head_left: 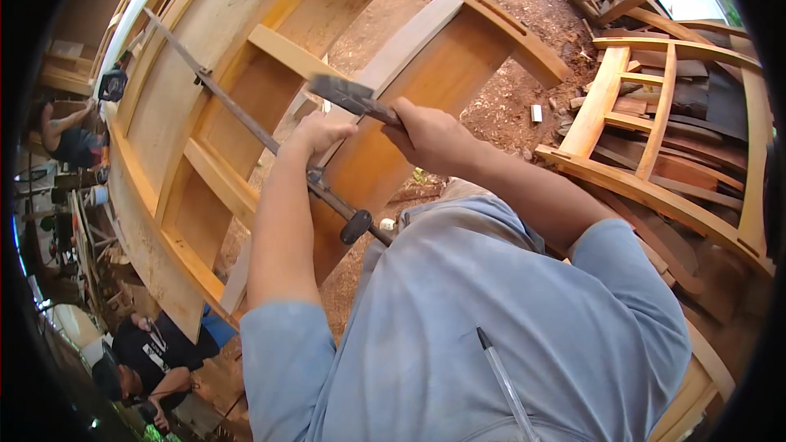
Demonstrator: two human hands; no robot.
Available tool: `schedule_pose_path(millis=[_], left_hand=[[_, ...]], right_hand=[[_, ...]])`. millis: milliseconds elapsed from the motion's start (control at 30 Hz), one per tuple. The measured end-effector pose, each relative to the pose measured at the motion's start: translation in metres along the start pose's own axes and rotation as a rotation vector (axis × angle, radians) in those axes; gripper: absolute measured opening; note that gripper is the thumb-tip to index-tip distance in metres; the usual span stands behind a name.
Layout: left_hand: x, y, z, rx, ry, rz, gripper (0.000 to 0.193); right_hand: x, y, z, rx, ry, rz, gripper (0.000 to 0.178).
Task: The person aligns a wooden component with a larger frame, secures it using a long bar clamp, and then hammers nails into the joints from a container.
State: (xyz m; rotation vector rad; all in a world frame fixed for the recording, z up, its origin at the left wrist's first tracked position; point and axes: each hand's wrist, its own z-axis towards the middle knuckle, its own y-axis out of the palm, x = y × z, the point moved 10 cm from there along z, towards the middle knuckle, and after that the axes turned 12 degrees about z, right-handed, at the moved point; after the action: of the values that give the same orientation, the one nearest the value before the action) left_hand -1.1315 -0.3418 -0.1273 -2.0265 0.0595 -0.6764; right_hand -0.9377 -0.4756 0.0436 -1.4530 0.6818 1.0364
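My right hand [430, 137] is closed round the handle of a dark hammer [342, 93], whose head is slightly blurred. The hammer is raised over a wooden frame [282, 53], close to my left hand. My left hand [313, 137] is at the frame, with its thumb pointing right and its other fingers curled; what they grip is hidden. Under my left wrist runs a long metal bar clamp [237, 106], lying diagonally across the frame. Its dark screw end [355, 227] is close to my shirt. A pale grey board [413, 41] crosses the frame beyond the hammer.
Another slatted wooden frame [602, 110] lies at right beside stacked planks [696, 143]. Shavings cover the brown ground [508, 106], where a small white block [536, 114] lies. Two other people are at left, one in a black shirt [160, 356]. A pen [503, 381] hangs on my shirt.
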Motion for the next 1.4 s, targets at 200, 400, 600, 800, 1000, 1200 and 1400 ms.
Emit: schedule_pose_path(millis=[200, 400, 600, 800, 1000, 1200, 1400], left_hand=[[0.03, -0.018, -0.011, -0.133, -0.192, 0.115, 0.095], [0.087, -0.072, -0.026, 0.213, -0.151, 0.718, 0.105], [0.173, -0.104, 0.033, 0.626, 0.255, 0.411, 0.078], [0.158, -0.046, 0.099, 0.136, -0.186, 0.247, 0.092], [0.155, -0.028, 0.11, -0.094, -0.165, 0.178, 0.087], [0.164, -0.043, 0.108, 0.056, -0.235, 0.282, 0.087], [0.141, -0.03, 0.113, 0.037, -0.181, 0.253, 0.077]], right_hand=[[0.079, -0.019, -0.009, 0.038, 0.45, 0.18, 0.033], [0.135, -0.05, -0.08, 0.118, 0.632, 0.715, 0.025], [0.153, -0.07, -0.107, 0.358, 0.675, 1.062, 0.022], [0.169, -0.09, -0.108, 0.545, 0.643, 1.202, 0.021], [0.179, -0.098, -0.085, 0.566, 0.621, 1.368, 0.021], [0.164, -0.052, -0.014, 0.904, 0.648, 1.624, 0.015], [0.157, -0.02, 0.001, 0.76, 0.696, 1.767, 0.014]])
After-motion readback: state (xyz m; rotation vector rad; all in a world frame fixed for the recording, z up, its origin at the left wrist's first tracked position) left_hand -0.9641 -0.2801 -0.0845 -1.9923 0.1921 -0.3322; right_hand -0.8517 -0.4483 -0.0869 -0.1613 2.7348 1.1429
